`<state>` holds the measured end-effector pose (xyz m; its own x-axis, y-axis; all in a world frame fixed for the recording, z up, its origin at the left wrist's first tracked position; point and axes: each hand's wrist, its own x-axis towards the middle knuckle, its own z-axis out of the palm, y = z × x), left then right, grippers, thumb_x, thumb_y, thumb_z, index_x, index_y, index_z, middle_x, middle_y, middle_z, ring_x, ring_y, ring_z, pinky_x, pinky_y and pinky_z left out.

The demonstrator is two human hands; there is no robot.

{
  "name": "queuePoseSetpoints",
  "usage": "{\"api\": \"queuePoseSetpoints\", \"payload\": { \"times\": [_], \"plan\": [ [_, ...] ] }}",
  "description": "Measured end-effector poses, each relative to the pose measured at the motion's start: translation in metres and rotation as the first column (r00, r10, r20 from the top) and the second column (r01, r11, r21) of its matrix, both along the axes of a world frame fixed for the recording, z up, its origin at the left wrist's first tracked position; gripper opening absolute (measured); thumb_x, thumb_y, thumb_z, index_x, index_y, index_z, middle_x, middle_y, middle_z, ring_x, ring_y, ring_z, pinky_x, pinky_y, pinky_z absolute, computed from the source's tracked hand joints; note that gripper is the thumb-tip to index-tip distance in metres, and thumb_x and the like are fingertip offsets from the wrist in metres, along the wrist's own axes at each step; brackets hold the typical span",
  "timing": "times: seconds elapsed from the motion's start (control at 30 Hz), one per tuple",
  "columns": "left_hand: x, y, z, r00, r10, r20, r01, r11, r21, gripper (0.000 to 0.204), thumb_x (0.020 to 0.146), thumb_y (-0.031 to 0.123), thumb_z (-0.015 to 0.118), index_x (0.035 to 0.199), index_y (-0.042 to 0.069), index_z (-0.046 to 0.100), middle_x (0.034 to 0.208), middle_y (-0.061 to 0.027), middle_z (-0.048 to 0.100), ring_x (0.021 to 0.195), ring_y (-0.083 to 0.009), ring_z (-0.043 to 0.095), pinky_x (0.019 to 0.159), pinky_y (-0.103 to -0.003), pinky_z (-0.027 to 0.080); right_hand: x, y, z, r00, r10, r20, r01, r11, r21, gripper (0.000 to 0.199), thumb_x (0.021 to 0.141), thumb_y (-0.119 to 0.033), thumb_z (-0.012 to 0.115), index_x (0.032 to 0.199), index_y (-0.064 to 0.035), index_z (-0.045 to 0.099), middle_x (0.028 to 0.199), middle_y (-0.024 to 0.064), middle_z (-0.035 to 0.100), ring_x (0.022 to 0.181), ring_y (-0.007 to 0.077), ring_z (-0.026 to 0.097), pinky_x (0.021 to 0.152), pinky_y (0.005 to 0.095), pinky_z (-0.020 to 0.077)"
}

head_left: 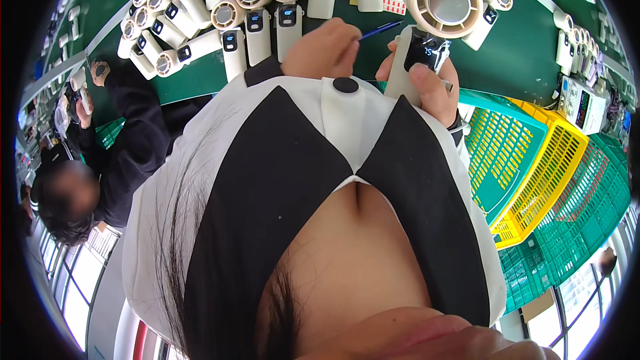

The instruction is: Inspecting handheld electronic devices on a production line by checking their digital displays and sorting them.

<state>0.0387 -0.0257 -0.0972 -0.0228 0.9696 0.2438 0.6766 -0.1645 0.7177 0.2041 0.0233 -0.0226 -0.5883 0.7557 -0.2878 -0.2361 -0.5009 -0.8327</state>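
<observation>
Right hand (pixel 427 90) fingers wrap the cream handheld fan (pixel 427 17), raised over the green bench (pixel 520 40); left hand (pixel 323 50) pinches a blue pen (pixel 381 29) w/ tip near it; risk: pen slips, scratches the fan's display.

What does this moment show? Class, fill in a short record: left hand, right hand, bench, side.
left hand: left hand holds a blue pen
right hand: right hand grips a cream handheld fan, its dark lit display facing up
bench: green bench with rows of matching fans
side: stacked green and yellow crates; a co-worker's dark sleeve at the left
</observation>
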Motion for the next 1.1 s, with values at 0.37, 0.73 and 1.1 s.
{"api": "queuePoseSetpoints", "payload": {
  "times": [0.37, 0.73, 1.1],
  "plan": [
    [0.006, 0.015, -0.034, 0.800, -0.284, -0.529, 0.087, 0.927, -0.366, 0.022, 0.069, 0.005, 0.059, 0.088, 0.005, 0.048, 0.082, -0.0086, 0.045, 0.065, -0.0218, 0.050, 0.056, -0.029, 0.043, 0.008, -0.004, -0.001, 0.997, -0.070, 0.016, 0.070, 0.996, -0.045, 0.042, 0.075, -0.022, 0.051, 0.107, 0.0046, 0.045, 0.086, 0.0170, 0.057, 0.071, 0.0220, 0.055, 0.067, 0.0284, 0.0413],
    [0.007, 0.013, -0.029, 0.757, -0.248, -0.605, 0.063, 0.949, -0.309, 0.022, 0.068, 0.007, 0.059, 0.089, 0.010, 0.053, 0.084, -0.0078, 0.045, 0.079, -0.0213, 0.045, 0.075, -0.032, 0.039, 0.014, -0.003, -0.009, 0.997, -0.065, 0.047, 0.064, 0.998, 0.019, 0.038, 0.078, -0.022, 0.052, 0.106, 0.0036, 0.046, 0.083, 0.0144, 0.058, 0.070, 0.0204, 0.055, 0.066, 0.0260, 0.0420],
    [0.000, 0.003, -0.032, 0.804, -0.187, -0.564, 0.078, 0.974, -0.212, 0.017, 0.069, 0.012, 0.056, 0.086, 0.010, 0.055, 0.082, -0.0065, 0.044, 0.081, -0.0217, 0.044, 0.077, -0.031, 0.036, 0.053, 0.075, -0.065, 0.498, 0.255, 0.829, -0.455, 0.891, -0.001, 0.032, 0.075, -0.022, 0.061, 0.097, 0.0001, 0.057, 0.083, 0.0109, 0.058, 0.073, 0.0180, 0.053, 0.068, 0.0262, 0.0430]
  ]
}}
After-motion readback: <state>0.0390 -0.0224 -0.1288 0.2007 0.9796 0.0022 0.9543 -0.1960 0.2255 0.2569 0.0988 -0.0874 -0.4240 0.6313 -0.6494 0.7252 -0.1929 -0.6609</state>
